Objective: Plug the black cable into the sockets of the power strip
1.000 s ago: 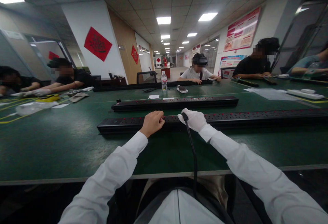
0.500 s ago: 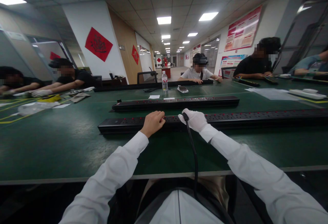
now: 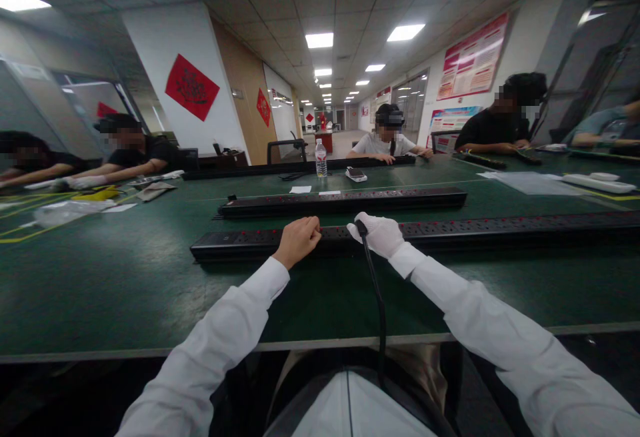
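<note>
A long black power strip (image 3: 500, 229) with many sockets and red switches lies across the green table (image 3: 125, 290) in front of me. My bare left hand (image 3: 299, 240) rests on its near edge with the fingers curled shut. My right hand (image 3: 380, 233), in a white glove, is closed on the plug end of a black cable (image 3: 376, 297). The plug is at the strip's top, just right of my left hand. The cable runs back down over the table edge toward my body.
A second black power strip (image 3: 345, 200) lies parallel farther back, a third (image 3: 300, 166) at the far edge. A water bottle (image 3: 321, 158), a small device (image 3: 355, 174) and paper slips sit beyond. Several seated people work around the table, left, opposite and right.
</note>
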`<state>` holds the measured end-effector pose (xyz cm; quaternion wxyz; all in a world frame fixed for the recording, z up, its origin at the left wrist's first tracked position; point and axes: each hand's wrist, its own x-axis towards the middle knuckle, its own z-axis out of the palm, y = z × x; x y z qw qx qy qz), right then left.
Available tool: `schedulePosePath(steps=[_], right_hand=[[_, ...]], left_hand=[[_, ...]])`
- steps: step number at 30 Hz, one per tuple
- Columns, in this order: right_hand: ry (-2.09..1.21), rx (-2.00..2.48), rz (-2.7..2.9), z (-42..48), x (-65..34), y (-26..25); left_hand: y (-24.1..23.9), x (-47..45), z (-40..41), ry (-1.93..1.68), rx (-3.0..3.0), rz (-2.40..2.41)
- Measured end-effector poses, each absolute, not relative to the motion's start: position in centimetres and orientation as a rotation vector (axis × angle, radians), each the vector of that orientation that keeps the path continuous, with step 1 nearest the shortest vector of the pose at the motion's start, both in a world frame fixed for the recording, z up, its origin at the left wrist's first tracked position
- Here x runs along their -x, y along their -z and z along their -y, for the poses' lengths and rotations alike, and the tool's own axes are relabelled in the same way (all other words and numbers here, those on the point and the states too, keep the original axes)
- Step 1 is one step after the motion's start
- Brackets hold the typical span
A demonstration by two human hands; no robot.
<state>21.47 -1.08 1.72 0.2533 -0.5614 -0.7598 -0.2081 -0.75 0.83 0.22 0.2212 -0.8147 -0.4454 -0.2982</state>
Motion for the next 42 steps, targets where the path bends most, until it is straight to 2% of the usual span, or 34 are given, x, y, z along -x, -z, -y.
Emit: schedulePosePath(steps=[42], right_hand=[[0.572,1.489,2.057,0.72,-21.68,-1.39]], left_hand=[[-0.21,0.82,-0.94,0.800,2.245,1.242]])
